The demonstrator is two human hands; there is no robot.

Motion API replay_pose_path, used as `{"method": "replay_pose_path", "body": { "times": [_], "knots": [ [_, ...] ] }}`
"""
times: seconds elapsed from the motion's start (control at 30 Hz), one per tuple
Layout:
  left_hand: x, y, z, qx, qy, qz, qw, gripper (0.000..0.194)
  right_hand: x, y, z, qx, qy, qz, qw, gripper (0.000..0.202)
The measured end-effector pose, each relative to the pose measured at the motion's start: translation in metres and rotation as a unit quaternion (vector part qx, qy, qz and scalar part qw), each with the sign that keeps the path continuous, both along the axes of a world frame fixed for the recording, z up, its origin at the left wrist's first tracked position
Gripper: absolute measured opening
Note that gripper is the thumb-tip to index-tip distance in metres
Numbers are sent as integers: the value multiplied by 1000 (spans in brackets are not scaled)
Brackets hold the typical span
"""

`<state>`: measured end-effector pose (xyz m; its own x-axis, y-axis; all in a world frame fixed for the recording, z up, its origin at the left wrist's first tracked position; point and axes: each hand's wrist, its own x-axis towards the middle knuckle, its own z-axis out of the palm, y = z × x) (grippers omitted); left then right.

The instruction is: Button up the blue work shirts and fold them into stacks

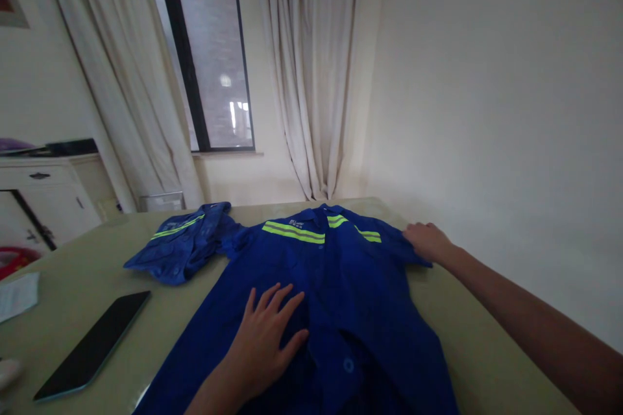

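Observation:
A blue work shirt [374,292] with yellow-green reflective stripes lies front up across the table, its collar at the far end. My left hand [265,337] rests flat on the shirt's left front, fingers spread. At the far right, my right hand [427,241] has its fingers closed on the edge of the shirt's short sleeve. A button shows low on the front, where the cloth gapes a little. Beside the shirt's left sleeve sits a second blue garment [182,249], folded, with the same kind of stripe; the two touch or overlap there.
On the table [117,256], a dark tablet or large phone [95,347] lies left of the shirt, with a paper [19,296] beyond it. A white object [8,373] is cut off at the left edge. A wall [496,142] borders the right side; a white cabinet [53,191] stands far left.

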<state>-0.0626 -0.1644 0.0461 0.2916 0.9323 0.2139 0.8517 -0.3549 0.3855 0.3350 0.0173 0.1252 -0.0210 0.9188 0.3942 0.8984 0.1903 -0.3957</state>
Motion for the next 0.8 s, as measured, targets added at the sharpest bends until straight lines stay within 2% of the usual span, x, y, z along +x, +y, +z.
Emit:
{"method": "replay_pose_path", "body": {
  "times": [0.07,0.13,0.2,0.27,0.33,0.47,0.53,0.6,0.7,0.8],
  "knots": [
    [0,-1,-8,-32,25,20,999,64,-19,-18,-23,-61,-85,68,992,21],
    [1,1,-19,-61,41,35,997,69,-49,-36,-50,-91,-95,95,987,28],
    [5,5,-27,-64,58,48,995,71,-80,-49,-78,-135,-97,107,980,62],
    [9,13,-32,-53,74,66,994,72,-104,-50,-98,-167,-109,90,976,86],
    [16,23,-34,-46,86,89,991,72,-116,-35,-109,-167,-116,92,975,86],
    [33,48,-35,-33,96,155,983,75,-121,17,-105,-121,-93,123,981,58],
    [40,62,-35,-30,92,177,979,76,-126,38,-99,-87,-82,114,986,53],
    [43,76,-35,-28,86,187,978,77,-137,48,-90,-53,-79,118,988,52],
    [39,96,-36,-26,79,201,976,76,-160,41,-71,1,-60,145,988,51],
    [30,112,-36,-29,77,209,974,76,-174,8,-49,56,27,195,979,36]
  ]
}}
